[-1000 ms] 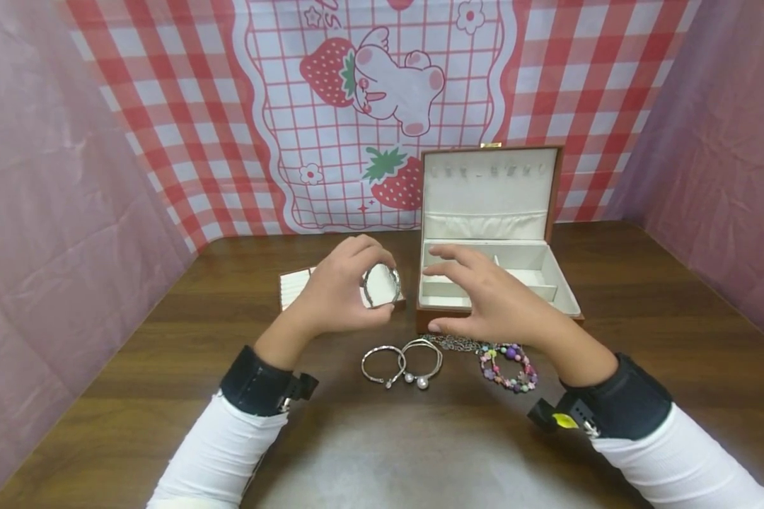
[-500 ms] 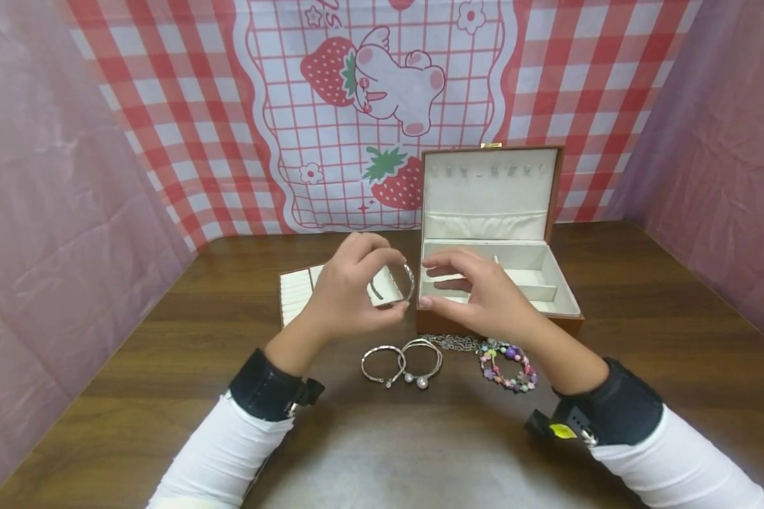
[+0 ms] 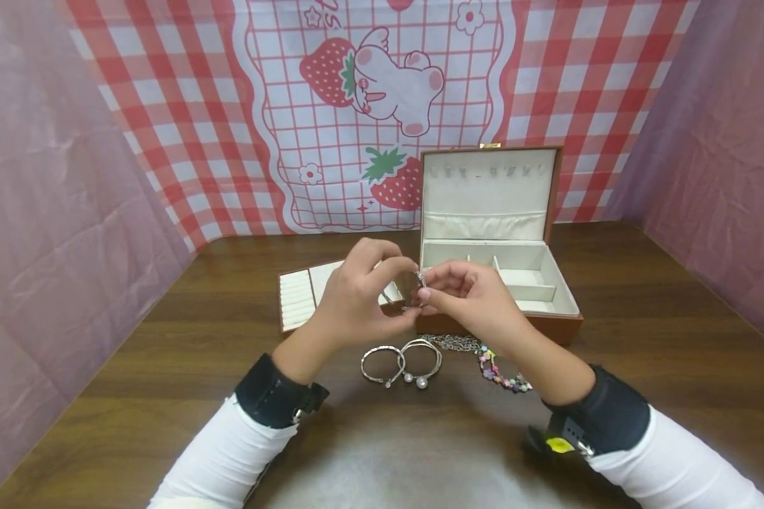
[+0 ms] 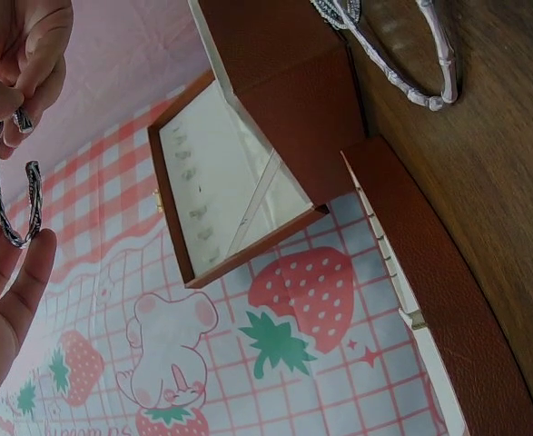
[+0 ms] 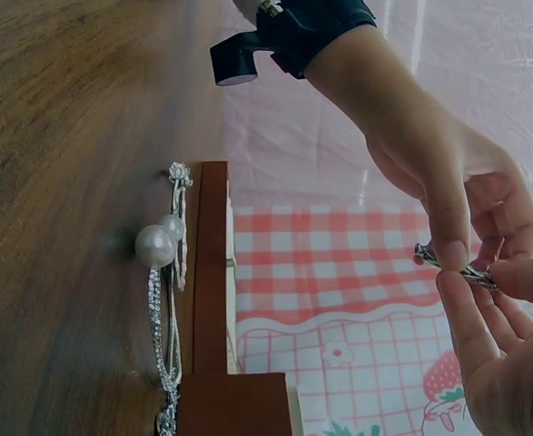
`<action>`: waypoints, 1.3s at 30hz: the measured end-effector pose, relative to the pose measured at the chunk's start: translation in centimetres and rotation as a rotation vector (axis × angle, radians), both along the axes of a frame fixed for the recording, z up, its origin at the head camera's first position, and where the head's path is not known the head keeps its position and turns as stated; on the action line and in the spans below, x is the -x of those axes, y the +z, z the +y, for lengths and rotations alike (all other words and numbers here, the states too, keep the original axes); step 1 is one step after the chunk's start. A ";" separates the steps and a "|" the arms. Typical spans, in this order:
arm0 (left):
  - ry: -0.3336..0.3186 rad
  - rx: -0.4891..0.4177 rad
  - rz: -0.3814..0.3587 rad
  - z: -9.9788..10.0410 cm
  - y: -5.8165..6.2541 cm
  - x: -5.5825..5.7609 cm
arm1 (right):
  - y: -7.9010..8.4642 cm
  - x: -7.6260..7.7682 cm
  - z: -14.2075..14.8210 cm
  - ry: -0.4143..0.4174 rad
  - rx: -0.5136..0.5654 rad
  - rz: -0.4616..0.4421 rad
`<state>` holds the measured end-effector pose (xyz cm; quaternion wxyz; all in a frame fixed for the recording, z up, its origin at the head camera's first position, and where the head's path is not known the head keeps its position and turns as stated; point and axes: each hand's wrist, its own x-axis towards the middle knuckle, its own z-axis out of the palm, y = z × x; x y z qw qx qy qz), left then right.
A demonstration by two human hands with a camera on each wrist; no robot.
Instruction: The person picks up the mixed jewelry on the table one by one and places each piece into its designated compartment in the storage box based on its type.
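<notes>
Both hands meet in front of the jewelry box on a dark, silvery braided cuff bracelet (image 4: pixel 35 204) with a gap between its ends. My left hand (image 3: pixel 366 297) holds it between thumb and fingers. One end is pinched by the thumb and fingers of my right hand (image 3: pixel 474 304), as the left wrist view shows. The right wrist view has the cuff nearly edge-on, partly hidden by fingers. Below the hands on the table lie a thin silver bangle (image 3: pixel 364 367) and a bangle with pearls (image 3: pixel 422 382), overlapping each other.
The brown jewelry box (image 3: pixel 560 326) stands with its lid up, its cream inside divided into compartments. Left of it lies a cream tray (image 3: pixel 295 300) with ring rolls. A silver chain (image 3: pixel 452 343) and a colourful beaded bracelet (image 3: pixel 492 369) lie before the box.
The left hand has moved slightly right and turned the cuff from face-on to nearly edge-on. My right hand has come left and closed its fingertips on the cuff's end.
</notes>
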<state>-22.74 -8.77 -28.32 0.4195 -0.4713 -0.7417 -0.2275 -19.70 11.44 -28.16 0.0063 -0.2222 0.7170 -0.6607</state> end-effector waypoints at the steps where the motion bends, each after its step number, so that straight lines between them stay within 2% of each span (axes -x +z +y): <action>1: 0.002 0.000 -0.001 0.0 0.0 0.0 | 0.0 0.0 0.0 -0.007 0.002 0.002; 7: 0.015 0.010 -0.016 0.1 0.0 -0.1 | -0.2 0.1 -0.1 -0.038 0.015 -0.007; 11: 0.017 0.019 -0.056 0.0 0.1 -0.2 | -0.3 0.2 -0.1 -0.051 0.013 -0.011; 14: -0.015 -0.005 -0.128 -0.1 0.1 -0.1 | -0.4 0.3 0.0 -0.054 0.017 -0.006; 19: -0.120 -0.102 -0.286 -0.3 0.3 0.0 | -0.3 0.5 0.1 -0.055 0.033 -0.019; 23: -0.156 -0.139 -0.371 -0.4 0.5 -0.1 | -0.2 0.6 0.3 -0.064 0.034 -0.036; 31: -0.134 -0.165 -0.493 -0.4 0.6 0.0 | 0.1 0.9 0.6 -0.098 -0.012 -0.022; 35: -0.089 -0.171 -0.552 -0.5 0.7 0.0 | 0.1 1.2 0.9 -0.115 -0.032 0.002; 39: -0.042 -0.128 -0.586 -0.6 0.6 -0.1 | 0.1 1.3 1.1 -0.121 -0.039 0.004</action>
